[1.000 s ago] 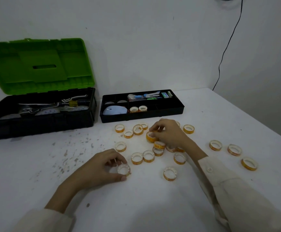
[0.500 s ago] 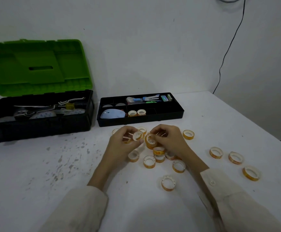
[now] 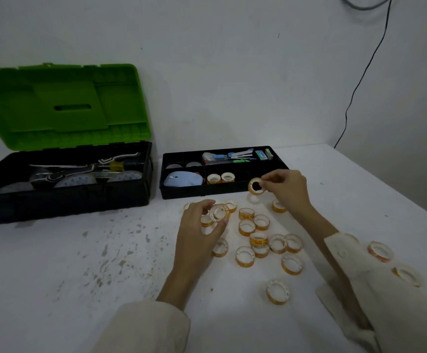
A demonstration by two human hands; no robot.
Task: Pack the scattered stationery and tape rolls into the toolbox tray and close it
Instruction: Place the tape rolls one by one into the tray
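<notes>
The black toolbox tray sits on the white table beside the toolbox; two tape rolls, a pale blue object and stationery lie inside it. My right hand pinches an orange tape roll upright at the tray's front right edge. Lower left of it, my left hand holds another tape roll between thumb and fingers just above the table. Several loose tape rolls lie scattered between and below my hands.
The black toolbox with its green lid raised stands at the left, tools inside. More tape rolls lie at the right by my sleeve. The table's right edge runs diagonally; a black cable hangs on the wall.
My right hand lifted a tape roll from the pile up to the tray's front edge. My left hand came from the lower left to the pile and now holds a roll.
</notes>
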